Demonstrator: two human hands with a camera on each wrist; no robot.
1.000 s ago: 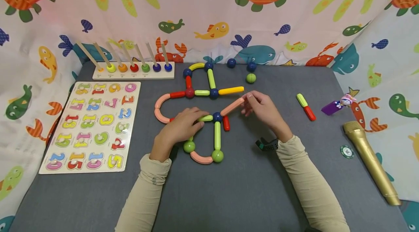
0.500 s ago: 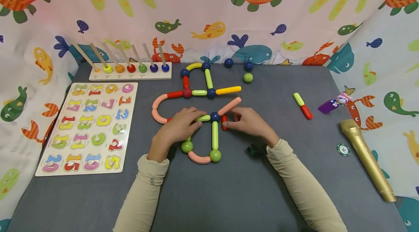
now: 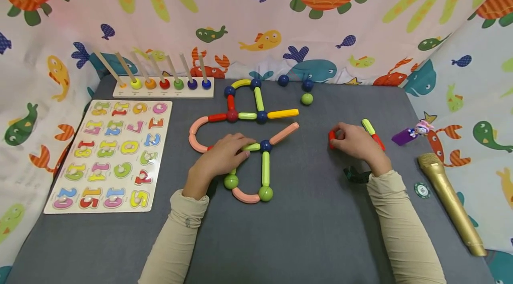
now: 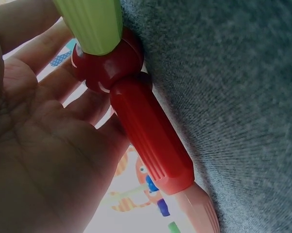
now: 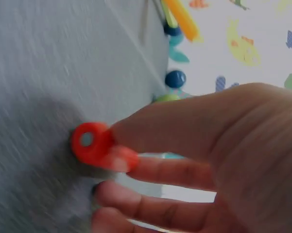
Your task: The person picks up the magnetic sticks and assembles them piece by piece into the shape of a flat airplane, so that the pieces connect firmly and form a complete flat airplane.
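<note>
A flat figure of coloured rods and balls (image 3: 261, 116) lies in the middle of the grey mat. My left hand (image 3: 243, 148) rests on it, fingers laid over a short green rod beside a blue ball (image 3: 265, 145). In the left wrist view the palm (image 4: 34, 145) hovers over a red ball (image 4: 107, 63), a green rod (image 4: 92, 24) and a red rod (image 4: 150, 141). To the right, my right hand (image 3: 335, 138) pinches a short red rod (image 3: 331, 137) just above the mat. The right wrist view shows that red rod (image 5: 94, 145) between thumb and fingers (image 5: 184, 126).
A green-and-red rod pair (image 3: 373, 132) lies right by the right hand. Loose balls (image 3: 307, 98) sit at the back. A number puzzle board (image 3: 112, 155) and peg rack (image 3: 164, 83) stand left. A gold microphone (image 3: 453, 201), purple toy (image 3: 409, 133) and round token (image 3: 421, 190) lie right.
My right hand left the pink rod's end, took the short red rod from beside the blue ball and carried it to the right. The left hand stayed put.
</note>
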